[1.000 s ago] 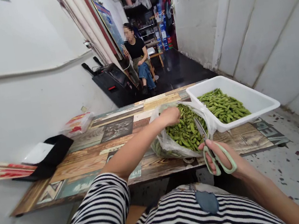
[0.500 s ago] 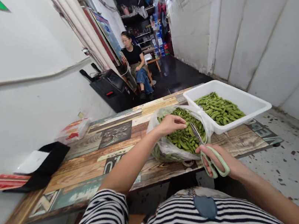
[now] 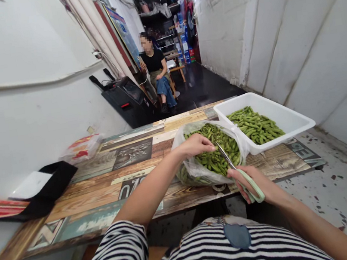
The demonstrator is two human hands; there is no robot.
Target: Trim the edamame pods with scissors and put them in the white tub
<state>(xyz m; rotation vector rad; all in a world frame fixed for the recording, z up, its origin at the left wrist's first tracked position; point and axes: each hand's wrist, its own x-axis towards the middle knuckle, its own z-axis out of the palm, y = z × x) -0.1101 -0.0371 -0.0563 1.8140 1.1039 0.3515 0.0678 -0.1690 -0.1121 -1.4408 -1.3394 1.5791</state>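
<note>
A small green pod (image 3: 216, 148), mostly hidden, is near the tip of the scissors (image 3: 225, 156), above the open plastic bag (image 3: 192, 175). The left hand (image 3: 198, 144) pinches this pod, its thumb and finger together on it. The right hand (image 3: 253, 180) is closed around the pale green handles of the scissors; the blades appear nearly together. Many loose pods (image 3: 216, 166) lie inside the bag. Just beside it, a white tub (image 3: 296, 122) contains more pods. Under them is a wood-patterned table (image 3: 87, 198). Beyond the table, a person (image 3: 155, 65) sits with a phone (image 3: 141, 61).
</note>
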